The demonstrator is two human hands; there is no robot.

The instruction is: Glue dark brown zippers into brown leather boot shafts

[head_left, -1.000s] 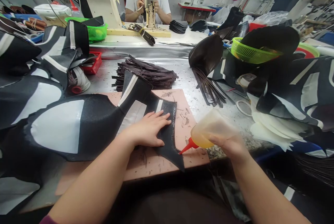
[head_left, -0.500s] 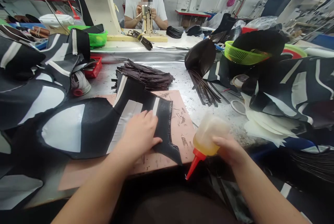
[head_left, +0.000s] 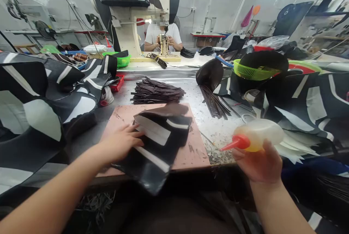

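Observation:
My left hand (head_left: 120, 145) lies with its fingers spread at the left edge of a black shoe-upper piece (head_left: 174, 148). The piece has white reinforcing strips and a pale patch, and it is blurred by motion. Its lower end hangs past the table's front edge, and its far end is curled. Beneath it is a pink cutting board (head_left: 200, 154). To the right, my right hand (head_left: 261, 165) is wrapped round a clear squeeze bottle (head_left: 268, 132) with amber liquid inside. The bottle lies tilted almost level, its red nozzle pointing left.
Dark strips (head_left: 158, 91) are heaped behind the board, with thinner strips (head_left: 214, 101) to their right. More black pieces (head_left: 79, 106) crowd the left; others surround a green basket (head_left: 256, 72) at right. Across the table, a person (head_left: 163, 35) sits behind a sewing machine (head_left: 125, 26).
The upper piece has turned on the board and drawn apart from the pile at left. My left hand has shifted left, my right hand right with the bottle, whose nozzle swung from downward to leftward.

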